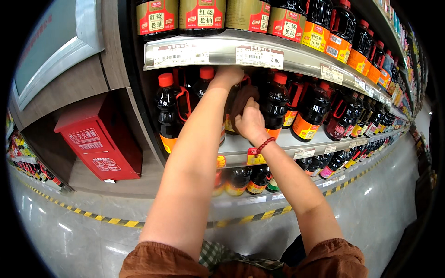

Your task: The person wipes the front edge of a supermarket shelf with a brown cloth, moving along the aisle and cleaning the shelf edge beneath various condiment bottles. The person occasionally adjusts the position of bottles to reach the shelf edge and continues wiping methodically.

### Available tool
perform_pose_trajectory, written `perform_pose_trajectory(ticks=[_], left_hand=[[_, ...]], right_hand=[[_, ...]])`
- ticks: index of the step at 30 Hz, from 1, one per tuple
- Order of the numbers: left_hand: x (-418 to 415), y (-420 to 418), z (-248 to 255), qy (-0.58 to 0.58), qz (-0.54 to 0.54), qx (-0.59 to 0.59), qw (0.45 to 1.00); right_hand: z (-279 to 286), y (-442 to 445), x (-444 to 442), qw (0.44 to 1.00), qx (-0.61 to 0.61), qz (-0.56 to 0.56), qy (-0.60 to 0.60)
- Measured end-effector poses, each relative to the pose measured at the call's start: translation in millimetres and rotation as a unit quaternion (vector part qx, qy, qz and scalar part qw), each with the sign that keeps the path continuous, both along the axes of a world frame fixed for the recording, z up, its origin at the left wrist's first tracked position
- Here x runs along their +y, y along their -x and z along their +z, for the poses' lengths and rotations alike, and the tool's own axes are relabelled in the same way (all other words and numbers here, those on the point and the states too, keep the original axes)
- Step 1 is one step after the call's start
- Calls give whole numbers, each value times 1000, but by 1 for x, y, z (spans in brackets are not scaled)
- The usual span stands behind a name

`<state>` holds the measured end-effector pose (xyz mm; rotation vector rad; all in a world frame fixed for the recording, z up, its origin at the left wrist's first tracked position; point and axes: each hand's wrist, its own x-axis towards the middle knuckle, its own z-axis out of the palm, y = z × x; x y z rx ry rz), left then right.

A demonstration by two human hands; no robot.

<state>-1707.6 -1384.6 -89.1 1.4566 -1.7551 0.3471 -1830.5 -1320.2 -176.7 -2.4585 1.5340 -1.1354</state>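
My left hand point(229, 75) reaches in under the upper shelf, at the top of a dark soy sauce bottle; its fingers are mostly hidden in shadow. My right hand point(251, 120), with a red bead bracelet point(266, 145) at the wrist, grips a dark brown cloth point(244, 99) against the side of that bottle. To the right of the cloth stands a soy sauce bottle point(274, 104) with a red cap. Left of my left forearm is another red-capped bottle point(168, 107) with a red handle.
The upper shelf edge point(219, 52) with price tags runs just above my hands. Large bottles point(201, 15) stand on it, and more bottles point(238, 179) fill a lower shelf. A red fire extinguisher box point(100, 139) stands at the left. Yellow-black tape point(128, 223) marks the floor.
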Motion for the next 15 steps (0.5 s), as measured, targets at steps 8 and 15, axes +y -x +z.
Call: perform_pose_trajectory(ticks=[8, 15], left_hand=[[3, -1, 2, 0, -21, 16, 1000], [0, -3, 0, 31, -62, 34, 997]], right_hand=[[75, 20, -10, 946, -32, 145, -287], [74, 5, -5, 941, 27, 46, -335]])
